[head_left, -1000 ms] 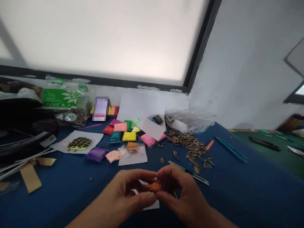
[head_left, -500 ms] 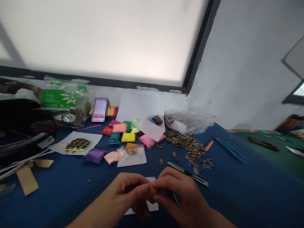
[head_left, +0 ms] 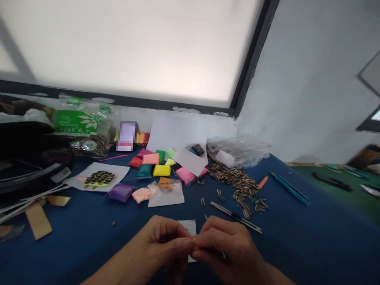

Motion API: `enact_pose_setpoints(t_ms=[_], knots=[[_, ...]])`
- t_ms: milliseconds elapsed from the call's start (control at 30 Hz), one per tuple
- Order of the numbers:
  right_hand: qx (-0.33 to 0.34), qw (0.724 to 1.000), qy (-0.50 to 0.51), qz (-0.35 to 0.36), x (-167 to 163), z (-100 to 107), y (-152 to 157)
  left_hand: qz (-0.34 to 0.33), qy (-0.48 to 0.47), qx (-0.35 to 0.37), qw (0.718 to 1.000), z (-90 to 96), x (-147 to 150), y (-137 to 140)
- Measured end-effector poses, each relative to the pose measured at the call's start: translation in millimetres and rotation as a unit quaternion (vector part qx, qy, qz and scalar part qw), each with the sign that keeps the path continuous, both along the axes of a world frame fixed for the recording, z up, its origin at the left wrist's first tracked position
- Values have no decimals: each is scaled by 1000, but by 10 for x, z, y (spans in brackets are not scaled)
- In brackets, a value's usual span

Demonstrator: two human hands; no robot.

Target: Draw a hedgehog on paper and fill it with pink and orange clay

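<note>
My left hand (head_left: pixel 162 243) and my right hand (head_left: pixel 228 241) meet at the fingertips over the near part of the table. Both are closed in a pinch on a small lump of orange modelling clay, which the fingers now almost wholly cover. Beneath them lies a small white paper (head_left: pixel 190 227), partly hidden by the hands. A utility knife (head_left: pixel 236 217) lies just beyond my right hand. Farther off, an opened packet of orange clay (head_left: pixel 166 183) rests on another white paper (head_left: pixel 175 199).
Sunflower seeds (head_left: pixel 234 178) are heaped at centre right, near blue tweezers (head_left: pixel 289 188). Several coloured clay packets, one of them purple (head_left: pixel 121 192), lie mid-table. To the left, a paper (head_left: pixel 118 171) bears a seed-covered clay figure (head_left: pixel 101 179). A phone (head_left: pixel 126 135) stands at the back.
My fingertips have closed further over the orange clay, which showed more plainly before. My right hand has tilted slightly. The view has shifted a little, and the things on the table lie as before.
</note>
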State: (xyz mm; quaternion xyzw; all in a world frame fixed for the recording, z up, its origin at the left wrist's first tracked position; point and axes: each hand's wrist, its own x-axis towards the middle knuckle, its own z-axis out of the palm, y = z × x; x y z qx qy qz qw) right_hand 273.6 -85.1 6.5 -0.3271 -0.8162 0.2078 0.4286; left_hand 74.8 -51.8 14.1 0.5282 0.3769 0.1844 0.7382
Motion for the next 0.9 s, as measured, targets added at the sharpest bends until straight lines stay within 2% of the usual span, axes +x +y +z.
enact_pose_setpoints(t_ms=[67, 200, 267, 400, 567, 767, 900], knots=[[-14, 1000, 9, 6, 5, 1, 0, 0, -3, 11, 1000, 6, -10, 6], [-88, 995, 46, 7, 12, -22, 18, 24, -26, 21, 999, 3, -28, 26], [-100, 994, 53, -4, 12, -39, 33, 34, -51, 14, 998, -30, -29, 35], [-101, 994, 34, -37, 9, -43, 52, 36, -111, -7, 993, -147, -16, 50], [-92, 992, 30, -82, 15, 3, 40, 38, -60, 9, 997, -164, -19, 82], [-105, 994, -34, -14, 7, -7, 44, -24, -30, 44, 998, -77, -25, 55], [-59, 997, -29, -27, -9, -46, 35, -16, -9, 36, 999, -74, -3, 45]])
